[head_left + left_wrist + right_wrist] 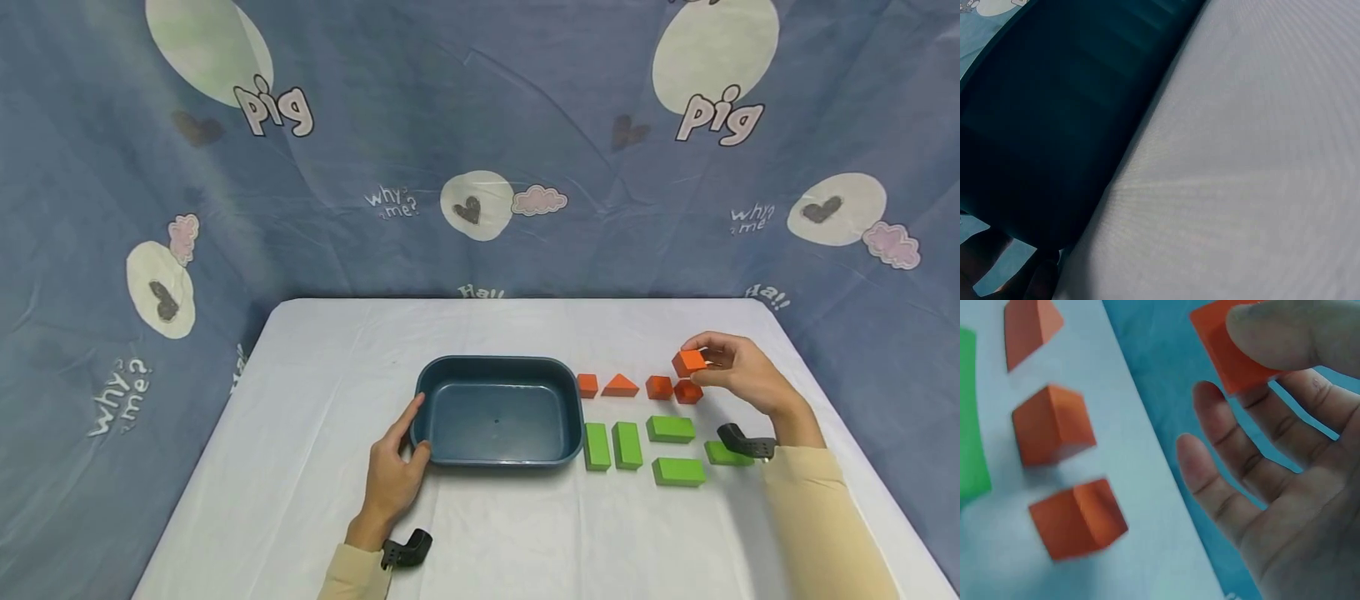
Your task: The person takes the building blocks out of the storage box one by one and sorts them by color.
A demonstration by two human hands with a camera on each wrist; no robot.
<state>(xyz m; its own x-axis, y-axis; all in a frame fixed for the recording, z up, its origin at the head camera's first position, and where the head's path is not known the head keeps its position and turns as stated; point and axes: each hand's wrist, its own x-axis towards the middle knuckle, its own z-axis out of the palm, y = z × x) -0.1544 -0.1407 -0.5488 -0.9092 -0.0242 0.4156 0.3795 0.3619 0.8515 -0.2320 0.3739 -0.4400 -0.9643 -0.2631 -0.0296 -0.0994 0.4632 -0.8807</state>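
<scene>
My right hand (744, 377) pinches an orange block (687, 362) between thumb and fingers, raised over the right end of the orange row. In the right wrist view the thumb presses flat on that block's face, while the other fingers (1196, 464) spread loosely below. Two orange cubes (659, 387) (1054, 425) sit just beneath and left of it. At the left, my left hand (393, 475) touches the left end of a dark blue-green plastic tub (487, 463), fingertips and thumb apart along its wall. The tub's visible floor is bare.
Right of the tub lie an orange triangular block (620, 386) and another small orange block (587, 385). Several green rectangular blocks (671, 429) lie nearer me, one partly under the right wrist's camera strap (746, 442). A white cloth covers the table (300, 350); patterned blue fabric hangs behind.
</scene>
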